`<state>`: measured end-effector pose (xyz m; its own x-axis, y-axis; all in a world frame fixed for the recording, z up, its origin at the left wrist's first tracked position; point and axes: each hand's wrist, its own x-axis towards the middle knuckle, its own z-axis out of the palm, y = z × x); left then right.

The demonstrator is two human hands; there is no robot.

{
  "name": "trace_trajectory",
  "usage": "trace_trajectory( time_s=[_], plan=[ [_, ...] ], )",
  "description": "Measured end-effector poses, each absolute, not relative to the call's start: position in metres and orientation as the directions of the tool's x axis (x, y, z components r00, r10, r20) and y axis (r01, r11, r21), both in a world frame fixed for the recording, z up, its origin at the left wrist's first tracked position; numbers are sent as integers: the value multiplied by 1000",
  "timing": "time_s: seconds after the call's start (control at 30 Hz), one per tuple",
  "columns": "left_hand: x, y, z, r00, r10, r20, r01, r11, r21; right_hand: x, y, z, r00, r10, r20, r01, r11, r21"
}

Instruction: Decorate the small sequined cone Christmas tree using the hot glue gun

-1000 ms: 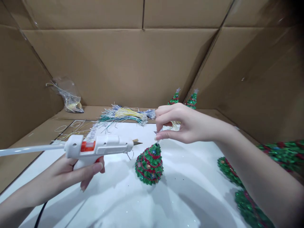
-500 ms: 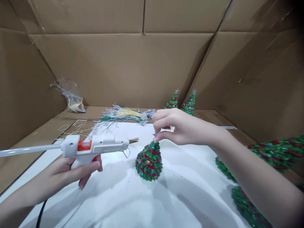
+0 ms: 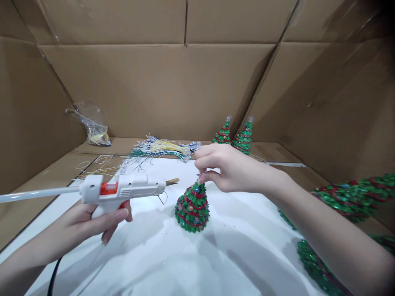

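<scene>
My left hand (image 3: 106,224) is wrapped around the handle of a white hot glue gun (image 3: 140,187), a long glue stick (image 3: 40,195) running out of its back. The gun's nozzle points right, apart from the small green Christmas tree (image 3: 191,209) with red garland and tiny ornaments. Upright on the white table, that tree has my right hand (image 3: 219,166) at its tip. Thumb and fingers there pinch a small silvery piece (image 3: 199,175), mostly hidden by the fingers.
Behind are bundled coloured wires (image 3: 163,149), a plastic bag (image 3: 95,127) and two star-topped trees (image 3: 222,133). More green trees (image 3: 348,201) lie at the right, partly behind my forearm. Cardboard walls (image 3: 154,90) enclose the white table (image 3: 148,263). A black cord (image 3: 54,277) hangs below my left wrist.
My right hand has shifted slightly left and down, still pinching at the tree's tip. The tree appears a little further left and up. The glue gun has hardly moved.
</scene>
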<state>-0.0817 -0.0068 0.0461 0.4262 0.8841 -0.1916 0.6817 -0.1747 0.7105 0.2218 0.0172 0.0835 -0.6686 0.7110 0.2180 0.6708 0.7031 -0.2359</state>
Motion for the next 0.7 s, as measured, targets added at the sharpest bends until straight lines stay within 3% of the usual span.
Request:
trace_trajectory(
  time_s=[0.43,0.7],
  plan=[
    [-83,-11,44,374,906,-197,688,-128,715,212,15,83,-674,725,141,708,688,-158],
    [-88,-9,41,368,909,-197,696,-129,706,214,14,79,-619,762,193,745,647,-163]
  ],
)
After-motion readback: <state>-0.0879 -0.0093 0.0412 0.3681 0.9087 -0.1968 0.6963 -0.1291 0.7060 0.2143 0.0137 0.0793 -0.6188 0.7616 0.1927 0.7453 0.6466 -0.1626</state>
